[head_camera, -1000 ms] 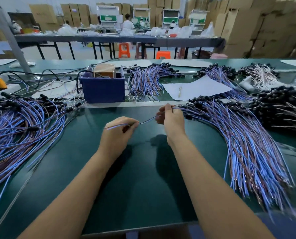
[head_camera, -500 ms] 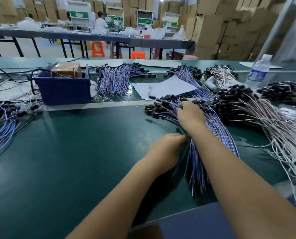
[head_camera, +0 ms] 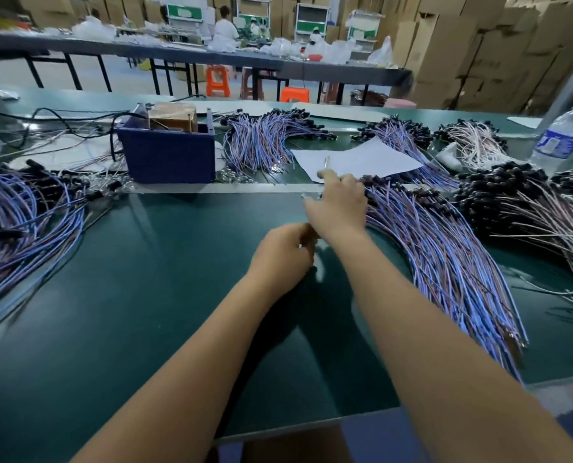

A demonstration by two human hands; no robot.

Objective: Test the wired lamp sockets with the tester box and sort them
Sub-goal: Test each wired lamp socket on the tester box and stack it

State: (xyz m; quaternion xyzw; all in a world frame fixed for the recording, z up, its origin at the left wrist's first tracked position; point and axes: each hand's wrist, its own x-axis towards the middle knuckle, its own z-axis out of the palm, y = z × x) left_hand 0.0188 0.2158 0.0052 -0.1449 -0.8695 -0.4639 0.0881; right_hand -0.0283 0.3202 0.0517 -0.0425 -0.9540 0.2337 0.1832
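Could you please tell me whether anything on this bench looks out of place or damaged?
Nothing stands out: the wired socket bundles lie fanned in piles, the tester box sits upright.

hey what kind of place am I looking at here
Most likely a factory assembly floor. Big piles of wired lamp sockets cover a green workbench, stacked cardboard cartons line the wall, and other workers sit at stations behind a second long table.
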